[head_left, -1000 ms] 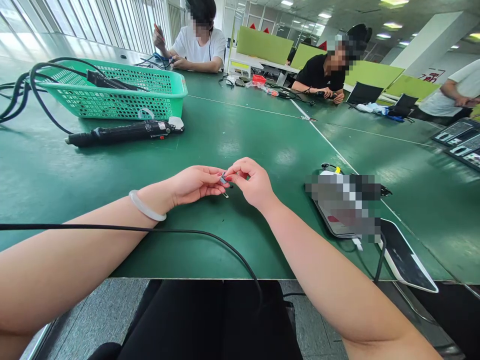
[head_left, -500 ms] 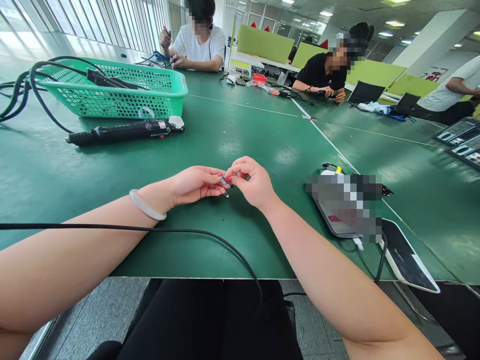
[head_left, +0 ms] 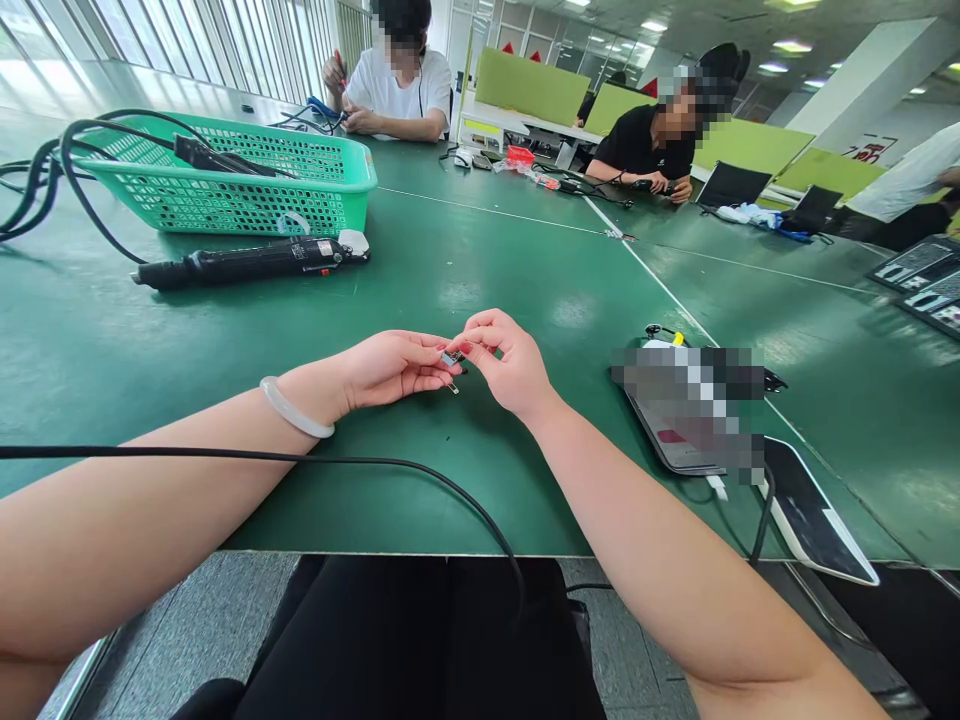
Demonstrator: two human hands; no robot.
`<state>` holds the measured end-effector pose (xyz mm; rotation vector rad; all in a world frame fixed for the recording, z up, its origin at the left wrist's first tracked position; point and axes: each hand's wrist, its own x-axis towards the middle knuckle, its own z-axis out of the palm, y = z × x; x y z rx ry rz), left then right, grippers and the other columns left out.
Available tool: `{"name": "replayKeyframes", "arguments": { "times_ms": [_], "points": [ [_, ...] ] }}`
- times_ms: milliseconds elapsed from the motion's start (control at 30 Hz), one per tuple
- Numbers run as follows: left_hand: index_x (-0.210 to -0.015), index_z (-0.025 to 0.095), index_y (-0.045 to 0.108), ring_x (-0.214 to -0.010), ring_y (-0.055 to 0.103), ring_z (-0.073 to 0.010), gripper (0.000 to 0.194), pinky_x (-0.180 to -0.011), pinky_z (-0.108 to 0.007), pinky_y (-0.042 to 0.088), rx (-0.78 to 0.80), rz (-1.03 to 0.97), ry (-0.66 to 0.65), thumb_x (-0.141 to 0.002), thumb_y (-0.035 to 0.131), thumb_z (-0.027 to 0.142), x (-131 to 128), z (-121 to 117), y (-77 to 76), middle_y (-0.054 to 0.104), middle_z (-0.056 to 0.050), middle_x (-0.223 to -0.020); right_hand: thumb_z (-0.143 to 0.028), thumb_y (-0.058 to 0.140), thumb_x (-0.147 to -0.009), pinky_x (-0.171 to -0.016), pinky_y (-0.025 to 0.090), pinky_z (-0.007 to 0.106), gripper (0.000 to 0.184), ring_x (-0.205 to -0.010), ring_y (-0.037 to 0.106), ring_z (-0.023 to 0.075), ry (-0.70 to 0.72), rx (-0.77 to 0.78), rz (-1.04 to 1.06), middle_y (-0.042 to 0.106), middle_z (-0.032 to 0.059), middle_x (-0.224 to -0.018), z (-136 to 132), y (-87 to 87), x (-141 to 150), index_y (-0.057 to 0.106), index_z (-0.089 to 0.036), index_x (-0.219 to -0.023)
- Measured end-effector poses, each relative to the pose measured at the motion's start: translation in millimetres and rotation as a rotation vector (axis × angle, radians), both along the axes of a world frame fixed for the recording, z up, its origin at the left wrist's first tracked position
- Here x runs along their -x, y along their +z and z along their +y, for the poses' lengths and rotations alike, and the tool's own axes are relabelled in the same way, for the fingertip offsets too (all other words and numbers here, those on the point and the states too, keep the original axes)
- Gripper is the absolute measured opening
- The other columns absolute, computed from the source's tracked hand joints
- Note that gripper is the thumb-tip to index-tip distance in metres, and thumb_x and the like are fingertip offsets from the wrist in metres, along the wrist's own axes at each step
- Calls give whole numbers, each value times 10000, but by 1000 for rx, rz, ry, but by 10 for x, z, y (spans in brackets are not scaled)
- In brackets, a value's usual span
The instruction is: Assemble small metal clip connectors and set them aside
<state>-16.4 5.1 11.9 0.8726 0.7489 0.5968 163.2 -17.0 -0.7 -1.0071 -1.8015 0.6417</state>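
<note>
Over the green table, both hands meet around a small metallic part (head_left: 451, 357), grey-blue with a thin metal tab (head_left: 453, 388) sticking out below it. My left hand (head_left: 397, 368) is closed, pinching the part between thumb and fingers. On its wrist sits a pale bangle (head_left: 294, 410). Beside it, my right hand (head_left: 501, 362) is also closed, thumb and forefinger pinched at the part's right side. The fingers cover much of the part, so its exact kind cannot be made out.
A green plastic basket (head_left: 247, 190) with cables stands at the back left. Before it lies a black electric screwdriver (head_left: 247, 263). Right of my hands are a partly blurred dark device (head_left: 660, 420) and a white-edged phone-like slab (head_left: 817, 510). A black cable (head_left: 360, 460) crosses my left forearm.
My right fingertips have lifted slightly and opened a little, showing more of the small part. My left hand stays almost in place.
</note>
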Motion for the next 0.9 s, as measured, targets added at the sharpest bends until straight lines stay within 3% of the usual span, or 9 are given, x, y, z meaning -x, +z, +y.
{"name": "replayKeyframes", "arguments": {
  "times_ms": [233,300,433,600,767,900],
  "points": [
    [-912,88,648,-622,660,-97,190,-617,-165,566,-31,1,-23,-831,494,13,-7,-11,3,681,-72,-750,-238,687,-750,-751,440,300,17,-789,508,121,-80,-4,-14,559,0,-897,17,-5,14,699,-244,-760],
    [-919,87,643,-616,651,-92,185,-620,-166,561,-37,9,5,-833,496,16,-19,-16,8,675,-75,-750,-286,667,-775,-738,440,297,56,-765,503,117,-121,2,-19,573,6,-917,36,-19,7,693,-237,-772],
    [-994,79,613,-636,648,-98,203,-651,-186,556,-91,3,216,-837,500,18,-35,-2,3,667,-84,-776,-301,585,-841,-714,440,299,141,-709,492,113,-196,16,-40,610,19,-912,73,-62,-23,685,-216,-789],
    [-983,87,583,-643,636,-94,185,-698,-203,547,-128,52,418,-838,498,9,-36,39,-33,645,-71,-766,-225,641,-788,-822,433,369,82,-886,527,187,-155,33,-366,648,33,-910,85,-133,12,715,-231,-824],
    [-997,88,579,-648,638,-99,193,-708,-220,551,-142,82,430,-841,499,8,-40,53,-45,650,-81,-769,-239,644,-804,-828,415,396,93,-882,494,208,-133,2,-560,661,50,-935,116,-179,106,735,-231,-819],
    [-991,92,568,-673,650,-102,172,-720,-217,548,-156,115,402,-854,497,16,-44,40,-34,659,-88,-770,-192,578,-838,-805,409,394,175,-837,500,200,-150,-43,-561,663,53,-872,148,-184,100,722,-214,-742]
  ]
}}
